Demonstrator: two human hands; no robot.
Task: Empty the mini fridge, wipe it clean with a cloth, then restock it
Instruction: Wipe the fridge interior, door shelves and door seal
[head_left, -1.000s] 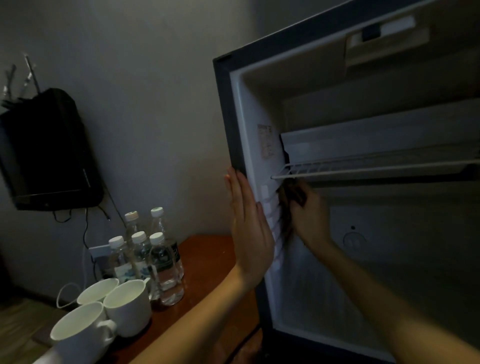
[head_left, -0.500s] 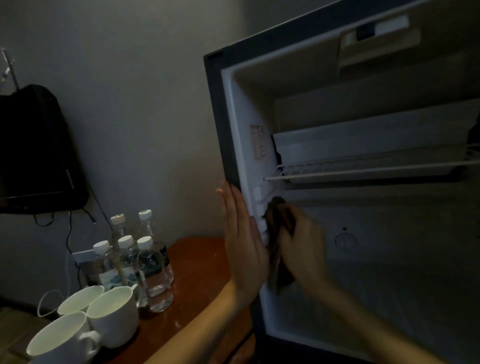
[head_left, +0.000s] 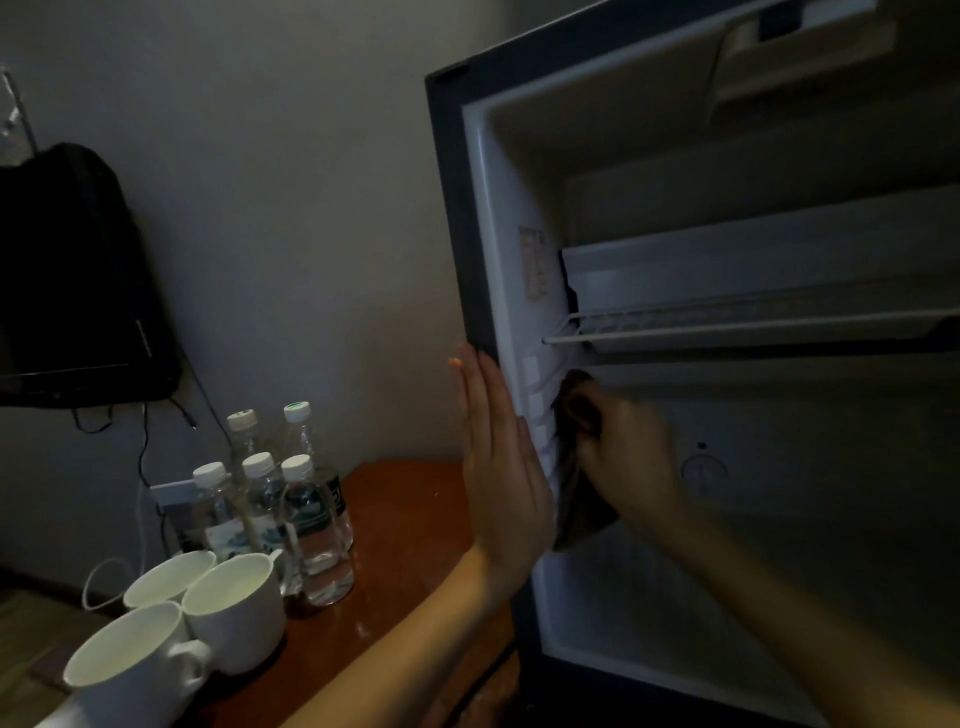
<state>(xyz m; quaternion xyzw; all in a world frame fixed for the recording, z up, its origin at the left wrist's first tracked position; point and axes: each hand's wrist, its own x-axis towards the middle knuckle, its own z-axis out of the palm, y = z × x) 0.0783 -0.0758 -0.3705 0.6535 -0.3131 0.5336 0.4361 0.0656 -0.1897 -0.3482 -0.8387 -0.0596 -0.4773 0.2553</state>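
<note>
Wiping the fridge (head_left: 519, 171) wall, right hand (head_left: 631, 457) grips cloth (head_left: 579, 499); left hand (head_left: 501, 467) braces flat.

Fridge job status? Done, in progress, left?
Done: the mini fridge looks emptied, no goods visible inside; five water bottles stand on the table outside. In hand: the right hand presses the cloth on the inner left wall under the wire shelf, the left hand flat against the fridge's side. Left: rest of wiping, restocking.

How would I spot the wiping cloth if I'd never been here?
Look inside the open mini fridge, just under the left end of its wire shelf. The cloth is bunched in the right hand against the side wall, the only dark brown thing on that white plastic.
</note>
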